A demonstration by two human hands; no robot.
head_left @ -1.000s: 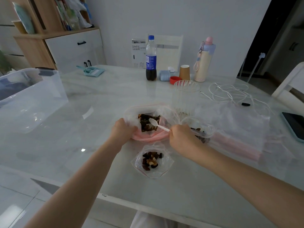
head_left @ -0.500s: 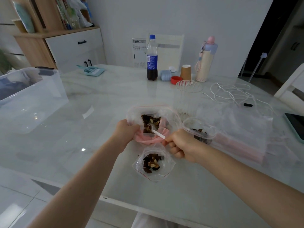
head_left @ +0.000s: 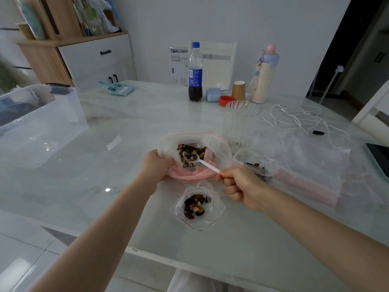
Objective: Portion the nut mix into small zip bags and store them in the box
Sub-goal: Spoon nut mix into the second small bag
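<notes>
- Head view looks down on our two hands at work over a pale marble table [head_left: 88,186], and we judge the step in hand to be scooping: filling the spoon from the supply before carrying it to a small bag.
- Our left hand [head_left: 156,166] has its fingers curled round the near-left rim of the large zip bag [head_left: 216,144], gripping the plastic so the mouth stays wide.
- Our right hand [head_left: 240,187] pinches the end of the white plastic spoon [head_left: 196,160], with the other fingers curled under; the bowl of the spoon lies down among the nut mix [head_left: 190,152] inside the large bag, with a few pieces on it.
- Just in front of us a small zip bag [head_left: 197,207] lies on the table with a portion of nuts already in it; whether its seal is pressed shut we cannot tell.
- Another small zip bag [head_left: 255,163] with some nuts sits just beyond our right hand, its mouth gaping open, so we take it for the one being filled.
- Next, we think, the spoon must be lifted level and carried to that open mouth, then tipped with care, since the thin plastic may sag.
- Storing is not yet begun for these two bags: the clear storage box [head_left: 40,123] stands well apart at the far left of the table.
</notes>
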